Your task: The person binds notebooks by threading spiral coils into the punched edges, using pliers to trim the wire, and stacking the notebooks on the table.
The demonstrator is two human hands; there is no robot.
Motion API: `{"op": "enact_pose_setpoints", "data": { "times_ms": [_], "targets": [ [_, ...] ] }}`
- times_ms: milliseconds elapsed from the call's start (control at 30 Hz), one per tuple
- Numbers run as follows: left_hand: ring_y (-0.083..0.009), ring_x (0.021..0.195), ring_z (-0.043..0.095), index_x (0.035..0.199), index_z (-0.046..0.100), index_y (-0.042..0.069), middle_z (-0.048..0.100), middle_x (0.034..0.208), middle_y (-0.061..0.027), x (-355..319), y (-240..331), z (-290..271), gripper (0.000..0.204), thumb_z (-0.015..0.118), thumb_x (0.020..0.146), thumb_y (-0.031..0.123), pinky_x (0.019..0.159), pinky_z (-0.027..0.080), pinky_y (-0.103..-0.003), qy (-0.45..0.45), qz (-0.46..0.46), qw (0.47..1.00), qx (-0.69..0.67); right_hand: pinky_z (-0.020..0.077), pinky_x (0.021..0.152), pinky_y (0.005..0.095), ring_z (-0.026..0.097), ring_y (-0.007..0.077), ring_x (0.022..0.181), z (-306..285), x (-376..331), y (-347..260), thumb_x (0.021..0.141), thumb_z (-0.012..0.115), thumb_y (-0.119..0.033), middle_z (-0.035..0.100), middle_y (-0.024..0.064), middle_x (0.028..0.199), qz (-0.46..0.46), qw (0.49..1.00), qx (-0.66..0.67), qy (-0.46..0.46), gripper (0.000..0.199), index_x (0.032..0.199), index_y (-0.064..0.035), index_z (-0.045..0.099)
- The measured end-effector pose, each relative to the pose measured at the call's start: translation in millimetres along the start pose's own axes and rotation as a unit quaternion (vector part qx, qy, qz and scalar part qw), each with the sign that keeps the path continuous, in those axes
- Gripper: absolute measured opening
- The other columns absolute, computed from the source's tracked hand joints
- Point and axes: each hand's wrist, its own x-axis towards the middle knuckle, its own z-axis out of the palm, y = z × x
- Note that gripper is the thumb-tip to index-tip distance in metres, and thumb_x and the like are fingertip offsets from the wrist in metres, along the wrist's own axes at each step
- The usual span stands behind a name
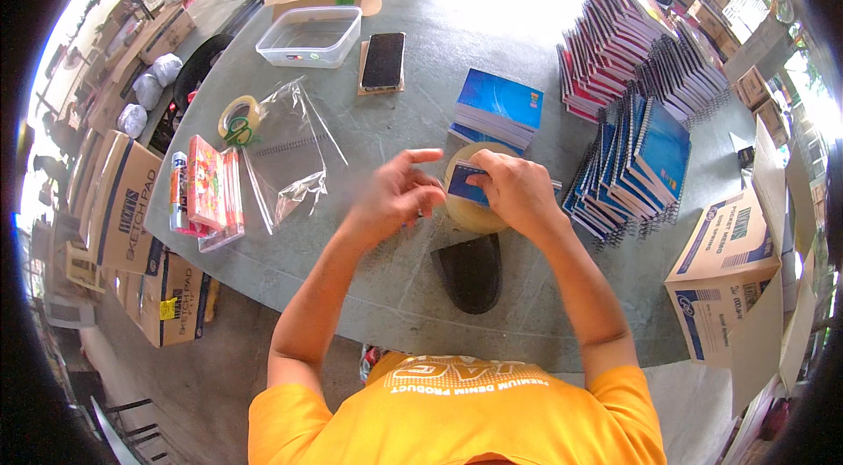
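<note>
Near the middle of the table, my right hand (525, 194) is closed on a small blue notebook (467, 184), mostly covered by my fingers. The notebook is over a wide roll of clear yellowish tape (474, 217). Just left of the roll, my left hand (399, 197) hovers with its fingers apart and slightly blurred; nothing shows in it. A short stack of blue notebooks (499, 103) lies just beyond the roll. Nearer to me is a dark, rounded flat piece (470, 276).
Blue spiral notebooks (637, 166) and red ones (606, 52) are piled at right, near an open carton (729, 245). At left lie clear plastic wrap (294, 153), green scissors (239, 129) and red packs (206, 184). A phone (384, 61) and plastic tub (309, 39) sit farther back.
</note>
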Motion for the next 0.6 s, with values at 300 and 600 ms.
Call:
{"op": "enact_pose_setpoints", "data": {
  "times_ms": [300,600],
  "targets": [
    [-0.0108,0.076,0.062,0.1,0.062,0.003,0.066,0.088,-0.007,-2,-18,-19,0.02,0.068,0.081,0.003,0.068,0.049,-0.023,0.028,0.137,0.984,-0.109,0.0485,0.062,0.0403,0.065,0.0293,0.075,1,2,-7,0.081,0.06,-0.018,0.065,0.011,0.078,-0.026,1.0,-0.009,0.003,0.01,0.081,-0.0076,0.058],
    [-0.006,0.068,0.058,0.099,0.066,0.002,0.067,0.081,-0.003,-2,-9,13,0.016,0.065,0.086,0.011,0.061,0.046,-0.021,0.109,0.1,0.977,0.154,0.048,0.061,0.0424,0.065,0.0308,0.073,5,1,-6,0.079,0.06,-0.014,0.065,0.0126,0.077,-0.01,1.0,-0.016,-0.017,0.008,0.082,-0.0072,0.057]
  ]
}}
